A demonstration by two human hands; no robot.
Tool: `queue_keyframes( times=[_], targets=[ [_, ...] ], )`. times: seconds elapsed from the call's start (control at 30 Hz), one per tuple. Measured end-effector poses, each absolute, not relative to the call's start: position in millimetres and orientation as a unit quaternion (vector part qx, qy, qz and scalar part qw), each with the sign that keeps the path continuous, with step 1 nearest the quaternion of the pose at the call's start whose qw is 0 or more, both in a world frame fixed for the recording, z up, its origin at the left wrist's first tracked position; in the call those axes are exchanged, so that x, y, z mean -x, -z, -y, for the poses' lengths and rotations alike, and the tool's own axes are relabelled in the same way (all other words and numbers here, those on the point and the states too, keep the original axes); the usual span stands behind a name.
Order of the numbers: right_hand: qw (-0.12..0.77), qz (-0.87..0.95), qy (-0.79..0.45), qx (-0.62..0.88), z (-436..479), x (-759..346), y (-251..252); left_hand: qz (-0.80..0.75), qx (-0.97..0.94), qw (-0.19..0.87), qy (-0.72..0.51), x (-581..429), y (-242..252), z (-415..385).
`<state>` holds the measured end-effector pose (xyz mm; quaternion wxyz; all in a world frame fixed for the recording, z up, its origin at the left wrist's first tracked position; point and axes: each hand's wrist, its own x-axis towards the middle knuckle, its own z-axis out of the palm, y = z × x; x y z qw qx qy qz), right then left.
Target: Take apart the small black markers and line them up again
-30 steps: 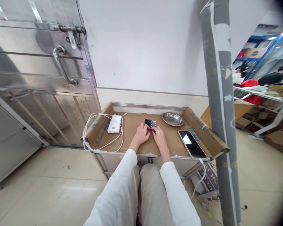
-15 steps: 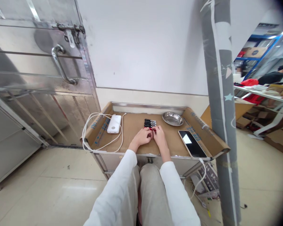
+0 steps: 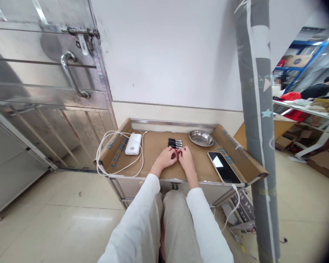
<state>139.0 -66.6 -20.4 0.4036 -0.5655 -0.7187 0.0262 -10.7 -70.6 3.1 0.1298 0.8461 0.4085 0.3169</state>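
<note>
Several black pen-shaped pieces with silvery ends (image 3: 174, 143) lie side by side in a row on the brown cardboard top (image 3: 153, 160). At the near side of the row, a red piece (image 3: 176, 149) shows in part between my fingertips. My left hand (image 3: 166, 157) is closed, fingers curled and thumb bent in at the red piece's left part. My right hand (image 3: 185, 157) closes on it from the right, its fingertips almost meeting those of my left. Most of the red piece is hidden by my fingers, and its exact kind is too small to tell.
A white power bank (image 3: 133, 144) with a looped white cable (image 3: 100, 155) lies at the left. Toward the right are a shallow metal dish (image 3: 201, 138) and a phone (image 3: 224, 167). Raised cardboard edges flank the top. A wrapped grey pole (image 3: 259, 128) stands at the right; people sit beyond it.
My hands stay at the near side of the row, with only slight finger movement. Less of the red piece shows now. The view has shifted very slightly.
</note>
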Motion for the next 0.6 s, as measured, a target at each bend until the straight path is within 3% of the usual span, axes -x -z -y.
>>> queue_keyframes(
  times=[0.6],
  targets=[
    [0.419, 0.714, -0.014, 0.560, 71.6, -136.3, 14.8, -0.469, -0.774, 0.159, -0.393, 10.7, 5.9, 61.2]
  ],
)
